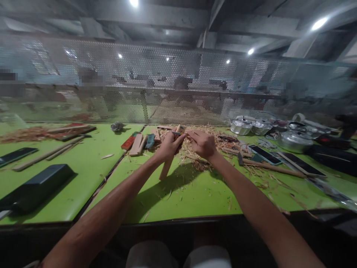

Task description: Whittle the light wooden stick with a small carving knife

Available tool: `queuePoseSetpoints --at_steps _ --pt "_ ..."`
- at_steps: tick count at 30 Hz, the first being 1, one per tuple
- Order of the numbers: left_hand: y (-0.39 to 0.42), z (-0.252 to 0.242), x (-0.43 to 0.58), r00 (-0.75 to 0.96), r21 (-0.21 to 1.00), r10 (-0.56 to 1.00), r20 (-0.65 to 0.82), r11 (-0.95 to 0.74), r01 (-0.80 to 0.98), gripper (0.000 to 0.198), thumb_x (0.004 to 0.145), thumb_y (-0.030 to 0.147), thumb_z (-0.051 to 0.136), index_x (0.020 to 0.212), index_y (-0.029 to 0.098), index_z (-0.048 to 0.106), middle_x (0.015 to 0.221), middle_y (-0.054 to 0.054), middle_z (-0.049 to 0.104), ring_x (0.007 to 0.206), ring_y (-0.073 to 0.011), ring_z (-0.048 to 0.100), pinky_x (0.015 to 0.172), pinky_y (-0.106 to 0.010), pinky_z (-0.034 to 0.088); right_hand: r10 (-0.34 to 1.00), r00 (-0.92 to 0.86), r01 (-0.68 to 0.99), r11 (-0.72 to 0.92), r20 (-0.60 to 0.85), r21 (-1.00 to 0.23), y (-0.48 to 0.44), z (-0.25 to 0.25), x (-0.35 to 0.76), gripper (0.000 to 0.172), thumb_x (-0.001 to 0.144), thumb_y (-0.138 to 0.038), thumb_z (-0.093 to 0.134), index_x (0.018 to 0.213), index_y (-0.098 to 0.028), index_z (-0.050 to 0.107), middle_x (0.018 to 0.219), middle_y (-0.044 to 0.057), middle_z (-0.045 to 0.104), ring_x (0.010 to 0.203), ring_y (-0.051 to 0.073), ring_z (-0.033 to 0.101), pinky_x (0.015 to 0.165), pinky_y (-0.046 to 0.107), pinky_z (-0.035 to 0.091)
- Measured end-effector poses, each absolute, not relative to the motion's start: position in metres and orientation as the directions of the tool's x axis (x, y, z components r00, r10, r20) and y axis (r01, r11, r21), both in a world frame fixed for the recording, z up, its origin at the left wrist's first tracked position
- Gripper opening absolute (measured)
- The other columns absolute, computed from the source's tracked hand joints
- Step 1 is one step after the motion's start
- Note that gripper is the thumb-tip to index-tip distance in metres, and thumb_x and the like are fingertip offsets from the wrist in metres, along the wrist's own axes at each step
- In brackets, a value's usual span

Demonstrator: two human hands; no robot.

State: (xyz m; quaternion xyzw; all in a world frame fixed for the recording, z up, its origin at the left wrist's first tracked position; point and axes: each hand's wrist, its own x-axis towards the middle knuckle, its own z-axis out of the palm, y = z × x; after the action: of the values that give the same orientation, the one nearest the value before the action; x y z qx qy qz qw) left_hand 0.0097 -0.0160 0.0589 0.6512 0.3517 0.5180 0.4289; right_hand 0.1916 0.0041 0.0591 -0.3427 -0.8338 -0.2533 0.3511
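Note:
My left hand (169, 146) is closed round a long wooden strip (165, 169) that slants down from the hand to the green table (192, 193); its pale top end shows above the fingers. My right hand (203, 143) is closed in a pinch just right of it, fingertips meeting the left hand at the strip's top, where a thin dark blade-like tool (176, 133) shows. I cannot tell which hand holds that tool. A heap of wood shavings (192, 149) lies under and behind both hands.
Wood blocks and a teal piece (142, 143) lie left of the hands. Sticks and phones (264, 154) lie to the right, with metal pots (294, 140) beyond. A dark box (39, 188) sits at near left. A perforated metal screen (178, 85) backs the table.

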Motion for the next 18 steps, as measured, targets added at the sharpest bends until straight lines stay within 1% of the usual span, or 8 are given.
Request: queuePoseSetpoints --at_steps 5,8,13,15,18 --pt "-0.017 0.057 0.013 0.091 0.905 0.900 0.425 -0.424 -0.033 0.048 0.087 0.059 0.072 0.073 0.023 0.043 0.050 0.009 0.043 0.038 -0.0051 0.038 0.037 -0.018 0.031 0.451 -0.439 0.821 0.553 0.777 0.143 -0.004 0.055 0.179 0.035 0.109 -0.025 0.045 0.122 -0.015 0.076 0.098 0.011 0.075 0.080 0.019 0.062 0.065 0.028 0.035" --pt "-0.017 0.057 0.013 0.091 0.905 0.902 0.423 -0.416 -0.087 0.047 0.087 0.059 0.072 0.076 0.023 0.043 0.050 0.010 0.042 0.037 -0.0047 0.036 0.037 -0.018 0.029 0.466 -0.399 0.849 0.513 0.790 0.127 -0.009 0.053 0.173 0.035 0.109 -0.023 0.044 0.121 -0.015 0.076 0.096 0.011 0.074 0.077 0.018 0.060 0.064 0.028 0.032" --pt "-0.015 0.056 0.010 0.113 0.923 0.917 0.384 -0.379 -0.064 0.047 0.086 0.056 0.073 0.077 0.023 0.042 0.050 0.011 0.042 0.037 -0.0043 0.036 0.037 -0.018 0.027 0.519 -0.410 0.876 0.455 0.750 0.164 -0.013 0.053 0.170 0.035 0.108 -0.021 0.045 0.125 -0.017 0.075 0.098 0.011 0.073 0.077 0.018 0.059 0.063 0.028 0.030" --pt "-0.015 0.057 0.010 0.101 0.926 0.922 0.374 -0.366 -0.092 0.046 0.086 0.055 0.074 0.079 0.024 0.041 0.052 0.012 0.042 0.037 -0.0041 0.036 0.037 -0.018 0.026 0.542 -0.391 0.887 0.437 0.744 0.148 -0.014 0.053 0.167 0.037 0.107 -0.019 0.043 0.127 -0.017 0.074 0.102 0.011 0.074 0.077 0.018 0.059 0.063 0.029 0.030" --pt "-0.015 0.058 0.012 0.068 0.915 0.917 0.393 -0.382 -0.129 0.043 0.087 0.052 0.074 0.085 0.024 0.041 0.054 0.013 0.043 0.036 -0.0043 0.037 0.037 -0.017 0.027 0.575 -0.324 0.911 0.404 0.751 0.084 -0.017 0.053 0.161 0.039 0.107 -0.019 0.041 0.127 -0.016 0.075 0.105 0.012 0.074 0.076 0.018 0.060 0.062 0.029 0.031"
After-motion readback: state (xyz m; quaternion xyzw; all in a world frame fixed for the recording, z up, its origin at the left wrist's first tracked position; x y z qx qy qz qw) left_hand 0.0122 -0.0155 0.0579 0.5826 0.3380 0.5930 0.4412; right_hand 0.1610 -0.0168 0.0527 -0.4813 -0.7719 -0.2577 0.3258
